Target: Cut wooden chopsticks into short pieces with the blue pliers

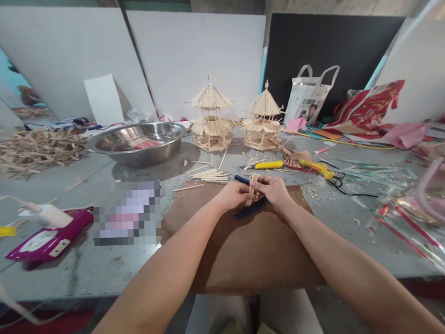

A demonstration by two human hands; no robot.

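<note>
Both my hands meet over a brown paper sheet (247,254) on the grey table. My left hand (233,195) is closed around dark blue-handled pliers (250,209) and the lower end of a small bundle of thin wooden sticks (252,185). My right hand (273,190) pinches the same bundle from the right. More loose sticks (208,175) lie just beyond my hands. Two small stick-built pavilion models (211,119) (263,119) stand further back.
A steel bowl (137,142) sits at the back left beside a heap of wood scraps (32,150). A yellow-handled knife (266,165) and a yellow glue gun (317,167) lie behind my hands. A magenta device (50,238) with a white cable lies left. Bags and plastic wrap crowd the right.
</note>
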